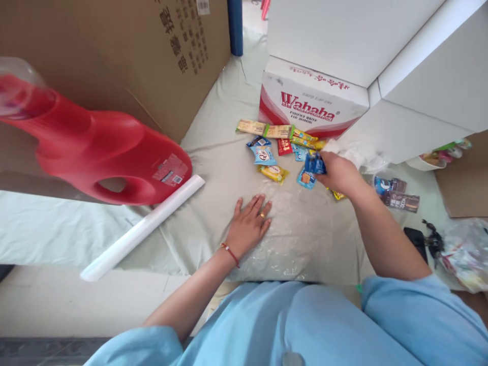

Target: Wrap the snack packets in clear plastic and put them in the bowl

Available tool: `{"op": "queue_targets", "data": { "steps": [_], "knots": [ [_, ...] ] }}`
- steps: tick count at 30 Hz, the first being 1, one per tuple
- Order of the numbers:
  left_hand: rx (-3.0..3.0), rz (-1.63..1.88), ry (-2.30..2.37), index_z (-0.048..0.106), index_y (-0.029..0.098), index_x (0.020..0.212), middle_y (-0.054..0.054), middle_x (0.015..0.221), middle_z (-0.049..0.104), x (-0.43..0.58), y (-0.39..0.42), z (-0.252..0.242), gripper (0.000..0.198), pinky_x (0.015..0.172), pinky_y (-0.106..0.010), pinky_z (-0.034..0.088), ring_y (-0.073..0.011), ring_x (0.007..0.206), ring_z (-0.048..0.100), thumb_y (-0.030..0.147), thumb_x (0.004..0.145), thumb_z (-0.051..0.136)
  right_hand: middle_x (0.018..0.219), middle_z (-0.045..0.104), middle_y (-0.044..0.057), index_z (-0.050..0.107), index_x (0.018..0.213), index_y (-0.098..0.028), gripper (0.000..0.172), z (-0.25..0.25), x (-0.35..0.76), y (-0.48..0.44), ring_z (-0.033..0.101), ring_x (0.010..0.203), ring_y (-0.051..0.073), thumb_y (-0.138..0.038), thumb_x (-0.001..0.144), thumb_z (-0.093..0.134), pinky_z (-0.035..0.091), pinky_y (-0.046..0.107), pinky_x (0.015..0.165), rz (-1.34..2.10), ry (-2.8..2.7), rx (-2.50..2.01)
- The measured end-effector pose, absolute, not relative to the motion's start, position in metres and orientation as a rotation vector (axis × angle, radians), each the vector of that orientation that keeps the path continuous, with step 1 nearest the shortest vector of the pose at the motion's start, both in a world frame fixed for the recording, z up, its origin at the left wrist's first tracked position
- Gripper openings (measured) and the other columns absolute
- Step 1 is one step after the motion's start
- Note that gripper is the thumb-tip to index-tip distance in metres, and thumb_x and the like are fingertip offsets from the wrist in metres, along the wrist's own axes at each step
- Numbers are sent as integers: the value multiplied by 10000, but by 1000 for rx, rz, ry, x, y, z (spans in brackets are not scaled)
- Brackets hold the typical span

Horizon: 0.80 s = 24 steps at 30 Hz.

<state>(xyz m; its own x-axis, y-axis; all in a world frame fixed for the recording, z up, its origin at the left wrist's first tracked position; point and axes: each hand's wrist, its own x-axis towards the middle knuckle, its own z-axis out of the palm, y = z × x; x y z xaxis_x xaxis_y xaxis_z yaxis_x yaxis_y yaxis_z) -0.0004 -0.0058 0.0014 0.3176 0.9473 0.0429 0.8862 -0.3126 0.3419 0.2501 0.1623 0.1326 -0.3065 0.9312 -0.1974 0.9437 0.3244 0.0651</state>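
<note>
My left hand (pixel 249 223) lies flat with fingers spread on a clear plastic bag (pixel 301 239) spread over the pale cloth. A ring and a red wrist string show on it. My right hand (pixel 337 173) reaches forward and is closed round a small dark blue snack packet (pixel 314 164). Just beyond it lies a scatter of several small packets: light blue (pixel 264 154), yellow (pixel 273 173), red (pixel 284 146) and long tan bars (pixel 251 126).
A red detergent jug (pixel 102 152) lies at the left beside a white roll (pixel 143 229). A brown carton (pixel 114 46) stands behind it, and a Wahaha box (pixel 310 104) and white boxes at the right. Dark packets (pixel 400 198), black keys (pixel 429 239) and a filled bag (pixel 465 254) lie right.
</note>
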Motion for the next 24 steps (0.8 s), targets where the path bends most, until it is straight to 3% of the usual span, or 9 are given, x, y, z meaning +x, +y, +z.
{"op": "queue_targets", "data": {
  "steps": [5, 8, 12, 20, 24],
  "knots": [
    [2257, 384, 1722, 474, 261, 1585, -107, 1711, 355, 9, -12, -1, 525, 1299, -675, 29, -279, 1591, 329, 386, 1084, 381, 1241, 726, 129, 617, 1305, -192, 463, 111, 250, 70, 701, 1087, 289, -320, 868, 703, 491, 312, 839, -588, 2354, 1434],
    [2221, 393, 1758, 473, 259, 1585, -115, 1709, 358, 14, -15, -1, 527, 1290, -687, 26, -283, 1591, 330, 383, 1081, 382, 1257, 711, 139, 580, 1387, -199, 516, 92, 226, 39, 717, 1073, 291, -291, 888, 674, 504, 320, 832, -645, 2305, 1387],
    [2208, 393, 1763, 474, 284, 1586, -115, 1710, 357, 12, -14, 1, 529, 1282, -700, 47, -300, 1583, 347, 398, 1078, 378, 1479, 568, 162, 447, 1538, -233, 705, 79, 218, 27, 706, 1125, 312, -324, 892, 714, 536, 352, 825, -641, 2340, 1497],
    [2253, 339, 1672, 430, 291, 1613, -117, 1715, 348, -8, -13, -1, 550, 1280, -693, 57, -306, 1584, 344, 413, 1082, 349, 1404, 622, 143, 554, 1415, -237, 490, 73, 230, 14, 660, 1204, 321, -351, 952, 668, 541, 370, 838, -628, 2369, 1542],
    [2275, 351, 1689, 453, 300, 1599, -117, 1713, 351, -7, -16, -2, 537, 1277, -696, 40, -304, 1582, 348, 412, 1087, 337, 1321, 660, 146, 571, 1372, -221, 429, 73, 228, 10, 684, 1129, 315, -289, 951, 627, 534, 370, 808, -557, 2356, 1503]
  ]
}}
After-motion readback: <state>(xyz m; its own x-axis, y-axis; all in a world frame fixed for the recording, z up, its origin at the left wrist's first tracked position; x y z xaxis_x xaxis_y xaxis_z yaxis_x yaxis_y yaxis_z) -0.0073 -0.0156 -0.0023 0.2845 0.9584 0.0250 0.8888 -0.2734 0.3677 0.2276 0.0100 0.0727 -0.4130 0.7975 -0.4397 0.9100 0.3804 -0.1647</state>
